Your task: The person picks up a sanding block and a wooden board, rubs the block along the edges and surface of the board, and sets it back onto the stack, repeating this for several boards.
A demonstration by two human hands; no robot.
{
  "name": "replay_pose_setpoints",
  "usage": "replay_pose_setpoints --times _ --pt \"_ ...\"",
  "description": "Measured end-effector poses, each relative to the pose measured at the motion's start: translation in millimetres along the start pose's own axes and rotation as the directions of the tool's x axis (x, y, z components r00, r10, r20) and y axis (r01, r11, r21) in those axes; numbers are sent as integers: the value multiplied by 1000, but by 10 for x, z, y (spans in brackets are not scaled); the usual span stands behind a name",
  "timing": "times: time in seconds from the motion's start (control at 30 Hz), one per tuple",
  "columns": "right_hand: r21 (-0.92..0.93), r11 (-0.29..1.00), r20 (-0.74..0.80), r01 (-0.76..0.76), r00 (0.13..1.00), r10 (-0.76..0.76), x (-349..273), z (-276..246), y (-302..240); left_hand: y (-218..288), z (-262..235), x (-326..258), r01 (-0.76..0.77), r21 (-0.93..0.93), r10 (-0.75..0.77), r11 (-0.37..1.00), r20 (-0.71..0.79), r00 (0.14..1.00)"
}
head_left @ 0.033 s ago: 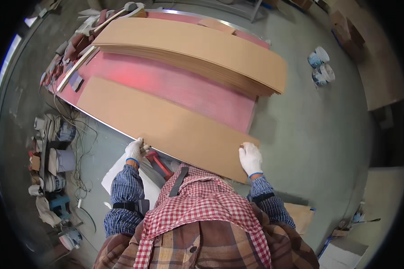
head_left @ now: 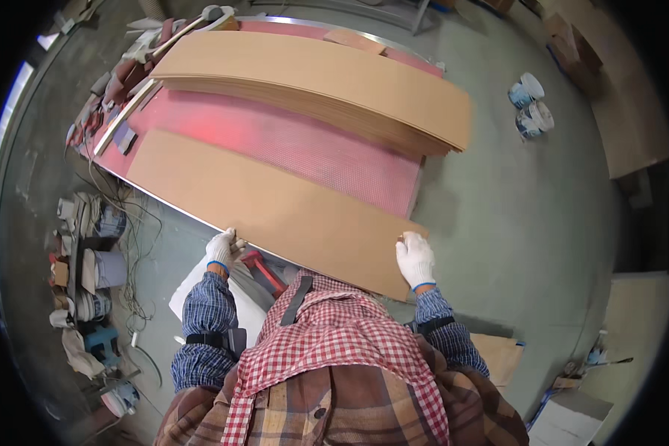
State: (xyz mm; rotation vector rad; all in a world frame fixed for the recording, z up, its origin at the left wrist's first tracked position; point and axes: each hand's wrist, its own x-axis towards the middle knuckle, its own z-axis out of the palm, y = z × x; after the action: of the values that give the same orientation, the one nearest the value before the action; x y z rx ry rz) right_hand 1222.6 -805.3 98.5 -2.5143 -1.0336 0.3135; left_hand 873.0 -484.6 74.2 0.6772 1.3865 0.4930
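A long, flat brown board [head_left: 267, 212] lies at a slant along the near side of a pink-topped table [head_left: 379, 186]. My left hand [head_left: 225, 250], in a white knit glove with a blue cuff, is closed at the board's near edge, its fingertips pinching there. At the board's right end, my right hand [head_left: 415, 260], gloved the same way, grips the edge with curled fingers; its thumb side is partly hidden. Farther back on the table rests a thick stack of similar brown boards [head_left: 312, 70], their layered edges facing me.
Sanding pads and scraps [head_left: 119, 89] crowd the table's left end beside a pale wooden strip [head_left: 126, 117]. Cables [head_left: 131, 260] hang near a cluttered shelf [head_left: 74, 275] at left. Two buckets [head_left: 534, 119] stand on the floor at right. A red-handled object [head_left: 266, 273] sits by my waist.
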Motion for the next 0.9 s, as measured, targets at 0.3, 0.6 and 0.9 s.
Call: replay_pose_setpoints --times 0.3,0.6,0.9 --pt "-65 998 24 3 1000 -2 35 -74 254 73 -56 -34 28 126 -21 992 -54 998" --pt "-180 981 177 77 983 -45 31 -272 170 89 -106 -114 9 17 -9 1000 51 999" --pt "724 617 96 -307 932 351 -369 -226 179 196 -299 -170 -79 -140 110 987 232 966"
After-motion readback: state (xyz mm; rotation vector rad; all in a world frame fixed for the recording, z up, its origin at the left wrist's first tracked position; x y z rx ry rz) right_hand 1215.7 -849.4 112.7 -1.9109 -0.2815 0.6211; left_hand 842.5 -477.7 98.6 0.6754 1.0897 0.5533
